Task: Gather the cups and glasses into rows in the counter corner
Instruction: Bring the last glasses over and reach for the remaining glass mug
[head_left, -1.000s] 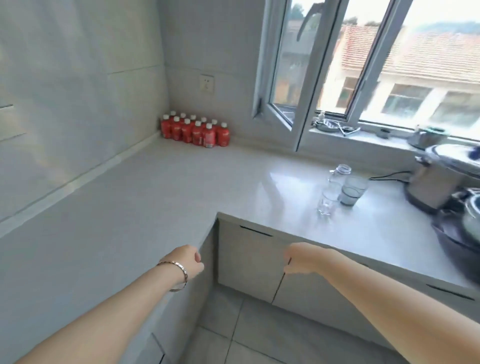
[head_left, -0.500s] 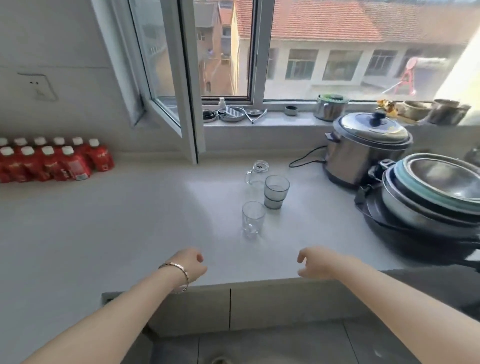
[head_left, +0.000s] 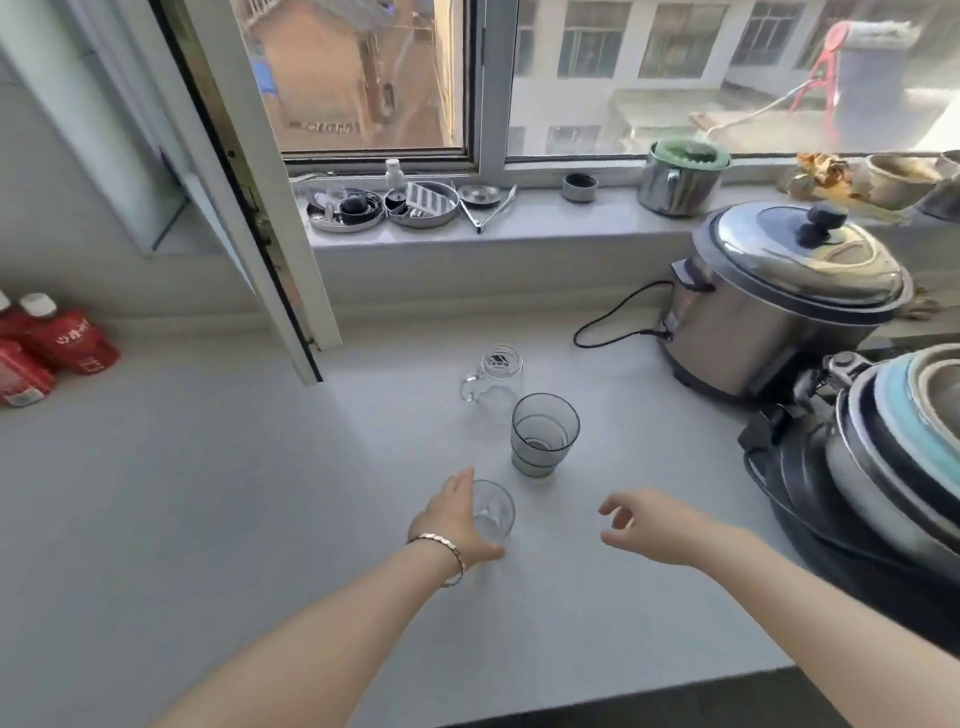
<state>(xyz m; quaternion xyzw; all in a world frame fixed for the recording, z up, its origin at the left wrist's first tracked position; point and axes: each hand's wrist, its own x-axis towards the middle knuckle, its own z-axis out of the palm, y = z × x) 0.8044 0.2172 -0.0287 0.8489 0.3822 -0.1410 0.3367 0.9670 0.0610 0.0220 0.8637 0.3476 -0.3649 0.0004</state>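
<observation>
The left hand (head_left: 453, 522) curls around a small clear glass (head_left: 493, 506) on the counter (head_left: 208, 493), hiding its left side; firm contact cannot be judged. The right hand (head_left: 644, 525) hovers spread, empty. A smoky tumbler (head_left: 544, 434) and handled jar (head_left: 493, 376) stand behind.

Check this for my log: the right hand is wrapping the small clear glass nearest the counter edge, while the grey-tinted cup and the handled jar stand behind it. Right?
Not quite: the head view shows the left hand wrapping the small clear glass; the right hand hovers open beside it, touching nothing. The grey-tinted cup and handled jar do stand behind it.
</observation>
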